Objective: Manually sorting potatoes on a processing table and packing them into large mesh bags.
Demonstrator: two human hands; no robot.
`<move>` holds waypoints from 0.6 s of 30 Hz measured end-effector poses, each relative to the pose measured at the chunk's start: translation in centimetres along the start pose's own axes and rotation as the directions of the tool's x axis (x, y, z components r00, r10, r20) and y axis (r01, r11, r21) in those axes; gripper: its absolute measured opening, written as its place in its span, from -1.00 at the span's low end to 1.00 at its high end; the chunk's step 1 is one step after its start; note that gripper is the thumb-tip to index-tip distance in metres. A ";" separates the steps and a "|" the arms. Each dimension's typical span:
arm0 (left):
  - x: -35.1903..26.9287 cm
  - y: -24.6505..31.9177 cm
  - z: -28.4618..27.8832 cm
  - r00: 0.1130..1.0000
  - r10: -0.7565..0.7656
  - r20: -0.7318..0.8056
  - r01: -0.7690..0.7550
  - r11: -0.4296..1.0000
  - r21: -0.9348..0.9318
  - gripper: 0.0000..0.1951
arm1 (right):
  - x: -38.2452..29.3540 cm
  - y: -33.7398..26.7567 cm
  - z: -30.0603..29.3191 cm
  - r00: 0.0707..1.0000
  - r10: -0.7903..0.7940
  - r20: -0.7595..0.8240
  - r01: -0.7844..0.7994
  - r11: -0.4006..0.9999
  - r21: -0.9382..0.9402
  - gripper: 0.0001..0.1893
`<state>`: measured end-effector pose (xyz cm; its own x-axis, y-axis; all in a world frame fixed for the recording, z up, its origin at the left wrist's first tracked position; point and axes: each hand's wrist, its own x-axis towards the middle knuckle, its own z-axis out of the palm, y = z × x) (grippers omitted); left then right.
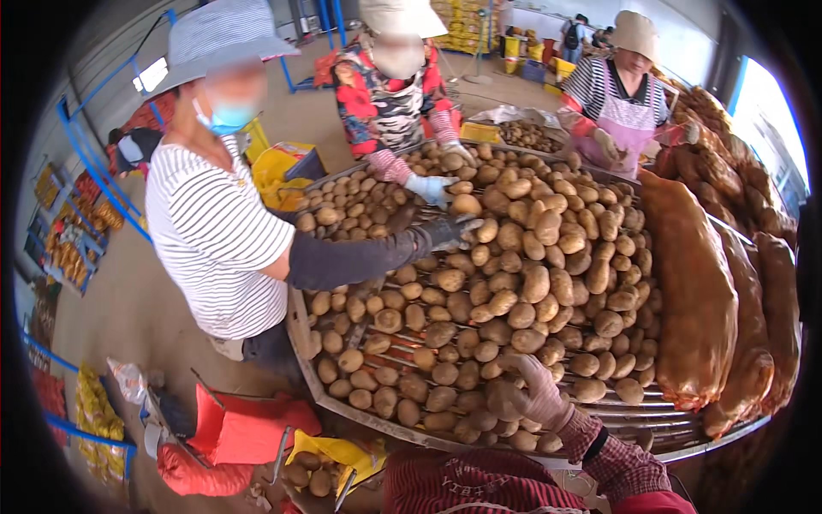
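My right hand (538,393), in a pale pink work glove, reaches over the near edge of a slatted metal sorting table (616,416). Its fingers are down among the potatoes (443,334), and whether they grip one is unclear. Brown potatoes lie loosely on the slats, heaped highest towards the middle and right. Gaps between them show the bars at front left. My left hand is out of view. Below the table's edge is my dark red striped apron (475,482), which bears writing.
Across the table, three people handle potatoes; one dark-gloved hand (449,232) reaches in from the left. Long filled mesh sacks (690,289) lie along the right side. At lower left stand a red sack on a frame (247,427) and a yellow sack (347,453) with potatoes.
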<state>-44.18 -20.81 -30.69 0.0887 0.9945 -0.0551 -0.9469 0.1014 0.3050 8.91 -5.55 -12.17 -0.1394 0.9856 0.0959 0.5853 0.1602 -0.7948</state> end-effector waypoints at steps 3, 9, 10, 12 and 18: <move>0.1 -1.0 -1.6 0.653 0.321 -0.686 0.134 0.843 0.521 -0.32 | -6.6 2.2 -1.3 0.993 0.094 0.067 -0.053 0.887 -0.459 -0.18; 11.3 -12.1 11.1 0.966 0.079 0.245 -0.177 -0.484 0.857 -0.16 | -9.0 4.9 6.0 0.999 -0.031 -0.009 0.022 0.860 -0.510 -0.18; 13.2 -14.0 14.6 0.940 -0.183 0.289 -0.341 -0.565 0.751 -0.12 | -7.5 4.4 6.8 1.000 -0.016 -0.023 0.002 0.865 -0.502 -0.18; 15.7 -17.3 17.6 0.802 -0.527 0.283 -0.588 -0.608 0.533 -0.13 | -4.3 3.2 8.4 0.999 -0.037 0.004 0.034 0.870 -0.492 -0.19; 23.8 -16.6 12.3 0.912 -0.292 0.289 -0.411 -0.666 0.622 -0.15 | 7.6 3.0 10.5 0.973 0.161 0.163 -0.084 0.913 -0.398 -0.14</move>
<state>-22.58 1.49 -25.40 0.4463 0.8845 0.1359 0.7869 -0.4602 0.4110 1.22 1.79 -20.08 -0.1721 0.9762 -0.1323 0.8645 0.0853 -0.4954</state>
